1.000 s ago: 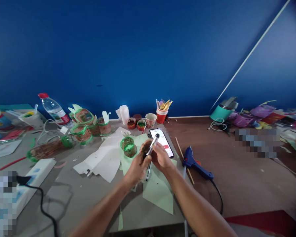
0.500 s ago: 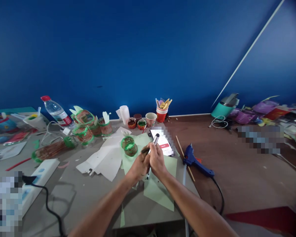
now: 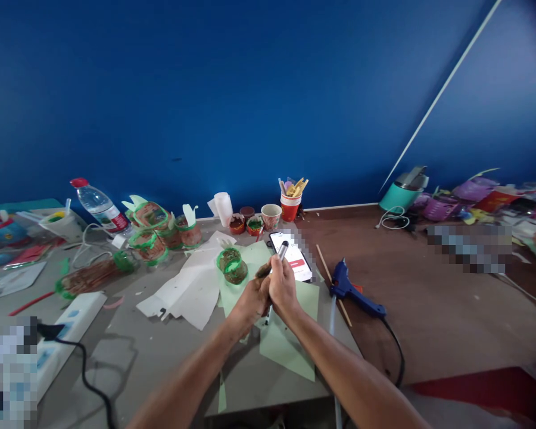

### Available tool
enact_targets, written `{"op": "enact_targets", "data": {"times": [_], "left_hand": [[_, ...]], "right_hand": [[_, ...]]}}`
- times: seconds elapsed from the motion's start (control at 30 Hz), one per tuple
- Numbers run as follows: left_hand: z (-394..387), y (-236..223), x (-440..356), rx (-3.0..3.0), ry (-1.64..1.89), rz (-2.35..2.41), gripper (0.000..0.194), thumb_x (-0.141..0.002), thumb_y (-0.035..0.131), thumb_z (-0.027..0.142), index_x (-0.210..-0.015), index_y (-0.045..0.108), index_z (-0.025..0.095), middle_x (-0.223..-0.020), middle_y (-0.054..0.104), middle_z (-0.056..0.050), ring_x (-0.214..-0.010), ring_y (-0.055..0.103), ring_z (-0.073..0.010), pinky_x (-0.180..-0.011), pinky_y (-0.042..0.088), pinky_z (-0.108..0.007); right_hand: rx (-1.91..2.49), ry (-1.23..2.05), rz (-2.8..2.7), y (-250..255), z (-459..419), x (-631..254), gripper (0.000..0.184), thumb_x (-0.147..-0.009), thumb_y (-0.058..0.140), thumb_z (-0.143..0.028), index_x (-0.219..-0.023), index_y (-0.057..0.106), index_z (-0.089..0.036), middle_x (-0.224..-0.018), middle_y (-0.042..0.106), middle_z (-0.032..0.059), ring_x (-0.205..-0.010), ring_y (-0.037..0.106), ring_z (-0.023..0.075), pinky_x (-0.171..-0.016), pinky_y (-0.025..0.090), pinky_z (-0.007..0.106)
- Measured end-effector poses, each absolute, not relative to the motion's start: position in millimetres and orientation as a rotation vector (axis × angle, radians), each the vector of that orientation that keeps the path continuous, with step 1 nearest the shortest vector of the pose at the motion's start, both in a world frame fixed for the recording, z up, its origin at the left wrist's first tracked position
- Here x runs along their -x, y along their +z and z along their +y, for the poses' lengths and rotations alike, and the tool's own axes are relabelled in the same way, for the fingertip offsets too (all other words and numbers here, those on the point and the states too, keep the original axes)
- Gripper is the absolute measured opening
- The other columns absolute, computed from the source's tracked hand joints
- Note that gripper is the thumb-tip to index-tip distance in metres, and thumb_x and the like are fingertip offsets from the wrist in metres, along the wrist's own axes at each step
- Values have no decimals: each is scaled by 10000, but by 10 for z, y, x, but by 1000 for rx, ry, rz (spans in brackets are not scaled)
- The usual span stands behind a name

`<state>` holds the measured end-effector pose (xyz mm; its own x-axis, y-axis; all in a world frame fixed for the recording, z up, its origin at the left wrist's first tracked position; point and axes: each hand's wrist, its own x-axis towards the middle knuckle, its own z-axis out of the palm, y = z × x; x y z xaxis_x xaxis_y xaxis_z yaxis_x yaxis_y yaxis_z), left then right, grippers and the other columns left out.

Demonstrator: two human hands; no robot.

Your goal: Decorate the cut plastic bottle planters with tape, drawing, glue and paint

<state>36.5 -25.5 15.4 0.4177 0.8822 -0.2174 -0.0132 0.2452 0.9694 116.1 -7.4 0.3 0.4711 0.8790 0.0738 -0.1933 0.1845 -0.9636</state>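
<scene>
Both my hands meet over the pale green paper (image 3: pixel 290 345) at the table's front middle. My right hand (image 3: pixel 282 288) is closed round a silver and black marker pen (image 3: pixel 279 253) that points up and away. My left hand (image 3: pixel 252 299) is closed beside it, pinching a small dark piece (image 3: pixel 263 271) next to the pen. A green-rimmed cut bottle piece (image 3: pixel 233 266) stands just left of my hands. A phone (image 3: pixel 290 256) with a lit screen lies right behind them.
White paper sheets (image 3: pixel 187 286), green-trimmed bottle pieces (image 3: pixel 154 229), a water bottle (image 3: pixel 99 205) and a white power strip (image 3: pixel 67 328) lie to the left. Paper cups (image 3: pixel 271 215) stand at the wall. A blue glue gun (image 3: pixel 352 292) and sticks rest on the right.
My hands have drawn closer together around the pen, the right hand now closed over it. The view has shifted slightly; nothing on the table has moved.
</scene>
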Motion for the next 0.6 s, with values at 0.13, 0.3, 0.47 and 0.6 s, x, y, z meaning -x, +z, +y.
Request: {"op": "enact_targets", "data": {"times": [0.13, 0.3, 0.47, 0.6], "left_hand": [[-298, 108, -371, -1108, 747, 1031, 652, -679, 440, 863, -567, 352, 227, -403, 273, 96, -357, 211, -50, -386, 173, -231], [-285, 120, -344, -1005, 713, 995, 770, -687, 295, 907, -683, 517, 170, -462, 414, 52, -375, 296, -62, -410, 205, -226], [-249, 154, -259, -944, 719, 849, 758, -710, 374, 869, -776, 576, 141, -526, 460, 43, -394, 335, -61, -453, 268, -236], [-244, 183, -153, -1134, 726, 612, 578, -748, 597, 704, -898, 592, 145, -610, 478, 44, -471, 378, -63, -514, 297, -232]], "right_hand": [[1073, 958, -713, 46, -51, -1189, 396, -802, 592, -575, -633, 501, -228, -564, 492, -47, -542, 441, 130, -522, 377, 256], [983, 1249, -411, 162, 56, -1327, 443, -782, 576, -640, -677, 560, -210, -546, 512, -44, -509, 496, 132, -487, 394, 254], [674, 1253, -277, 257, 159, -1646, 390, -811, 620, -597, -813, 631, -206, -473, 372, -101, -414, 393, 83, -467, 380, 221], [489, 1294, -256, 312, 158, -1738, 248, -801, 694, -446, -948, 632, -256, -639, 596, -58, -577, 562, 108, -612, 485, 251]]}}
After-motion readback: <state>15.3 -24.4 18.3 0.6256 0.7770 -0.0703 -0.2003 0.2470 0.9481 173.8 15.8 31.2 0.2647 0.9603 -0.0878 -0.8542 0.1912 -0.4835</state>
